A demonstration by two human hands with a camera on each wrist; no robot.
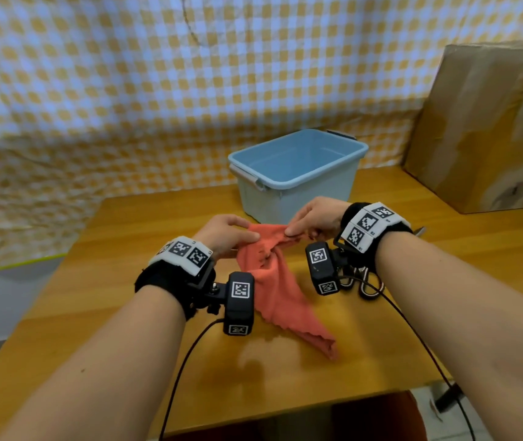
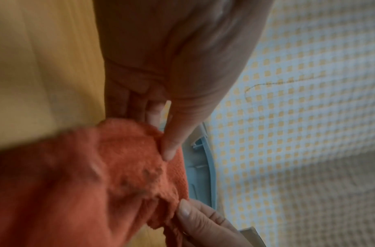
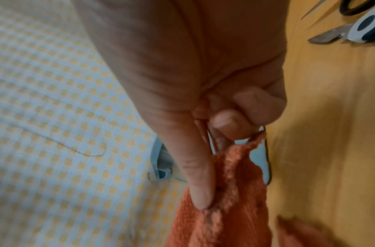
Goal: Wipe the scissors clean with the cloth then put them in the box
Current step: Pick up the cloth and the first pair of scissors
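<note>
While both hands hold the cloth (image 1: 269,268) up by its top edge, the scissors (image 3: 351,28) lie untouched on the table (image 1: 145,218), off to the right under the right forearm (more than one pair, by the look of the handles and blades in the right wrist view). The left hand (image 1: 225,233) pinches one part of the edge between thumb and fingers; the right hand (image 1: 314,218) pinches another, thumb pressed down on the fabric with the other fingers curled beneath. Neither hand is free, each being clamped on the cloth. Held this way, the cloth hangs from the two grips and its lower corner trails on the table toward the person. I judge the hands are spreading or regripping it to get a flat patch for wiping.

Just behind the hands stands the box (image 1: 298,160), open, with nothing visible inside, set close so the cleaned scissors need only a short carry. A cardboard carton (image 1: 482,128) stands at the far right, clear of the work.

Wiping has not begun, as I read it: one hand must let go of the cloth and fetch a pair, and the blades call for a careful grasp by the handles.
</note>
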